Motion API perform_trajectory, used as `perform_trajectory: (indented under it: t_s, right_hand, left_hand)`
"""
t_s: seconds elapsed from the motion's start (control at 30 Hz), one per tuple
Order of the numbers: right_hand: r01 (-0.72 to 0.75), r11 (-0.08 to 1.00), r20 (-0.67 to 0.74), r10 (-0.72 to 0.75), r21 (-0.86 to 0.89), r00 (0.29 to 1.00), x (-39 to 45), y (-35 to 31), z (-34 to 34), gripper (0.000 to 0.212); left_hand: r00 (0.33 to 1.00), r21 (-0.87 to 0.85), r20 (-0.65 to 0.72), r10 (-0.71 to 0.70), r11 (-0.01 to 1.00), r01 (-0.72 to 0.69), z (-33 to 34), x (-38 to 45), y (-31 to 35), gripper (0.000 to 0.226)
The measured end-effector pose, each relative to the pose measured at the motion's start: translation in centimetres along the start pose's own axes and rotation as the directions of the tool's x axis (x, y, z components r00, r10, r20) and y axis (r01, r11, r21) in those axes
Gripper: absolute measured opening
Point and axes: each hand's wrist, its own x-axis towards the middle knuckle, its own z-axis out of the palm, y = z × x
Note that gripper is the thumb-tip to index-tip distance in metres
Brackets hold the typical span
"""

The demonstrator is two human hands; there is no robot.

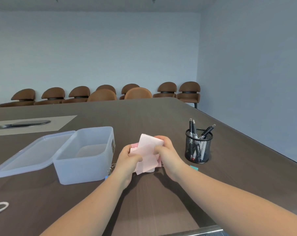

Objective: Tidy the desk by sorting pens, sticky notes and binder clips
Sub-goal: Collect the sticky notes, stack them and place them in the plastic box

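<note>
Both hands are clamped on a loose sheaf of pink sticky notes held just above the counter, between the open translucent plastic box and the black mesh pen cup: the left hand pinches the lower left edge, the right hand pinches the right side, and the notes' long axis runs up and away from the person. The box lies directly to the left of that grip, just beside the left hand, its lid thrown open on the far side, so I'd judge the left hand the nearer one to carry the notes across. A binder clip sits against the box's near right corner.
</note>
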Motion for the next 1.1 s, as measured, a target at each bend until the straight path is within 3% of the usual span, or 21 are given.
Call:
perform_trajectory:
  t_s: [0.1,0.27,0.33,0.5,0.63,0.8,0.93,1.1]
  right_hand:
    - [-0.049,0.999,-0.113,0.051,0.017,0.992,0.0,0.7,1.6,0.026]
    - [-0.073,0.996,-0.283,0.083,0.046,0.955,0.6,0.5,2.7,0.025]
    - [-0.069,0.996,-0.276,0.083,0.060,0.958,0.7,0.4,2.7,0.019]
    - [-0.115,0.992,-0.260,0.122,0.041,0.958,0.9,-0.5,2.6,0.039]
    - [-0.092,0.996,-0.262,0.085,-0.018,0.961,1.2,-0.1,2.7,0.003]
    - [-0.061,0.998,-0.220,0.054,-0.026,0.974,1.3,0.9,2.2,0.016]
    - [-0.012,0.991,-0.188,-0.013,-0.131,0.982,1.2,1.3,2.0,0.029]
    - [-0.029,0.964,-0.145,-0.010,-0.265,0.989,1.9,1.4,2.0,0.029]
  left_hand:
    - [0.999,0.126,0.032,0.036,0.991,-0.040,0.7,-0.9,-0.6,0.045]
    - [0.993,0.201,0.033,0.117,0.972,-0.121,1.0,-1.1,-0.8,0.049]
    - [0.992,0.195,0.037,0.124,0.972,-0.129,0.9,-1.1,-1.0,0.053]
    - [0.990,0.246,0.068,0.123,0.960,-0.136,0.9,-0.9,-0.6,0.047]
    - [0.991,0.249,0.064,0.120,0.959,-0.132,0.8,-0.8,-0.4,0.049]
    - [0.990,0.243,0.108,0.087,0.964,-0.111,0.5,-1.1,-1.1,0.057]
    - [0.993,0.304,0.116,0.026,0.951,-0.060,0.6,-0.5,-1.1,0.045]
    - [0.991,0.317,0.135,-0.012,0.948,-0.032,0.7,-0.1,-0.6,0.029]
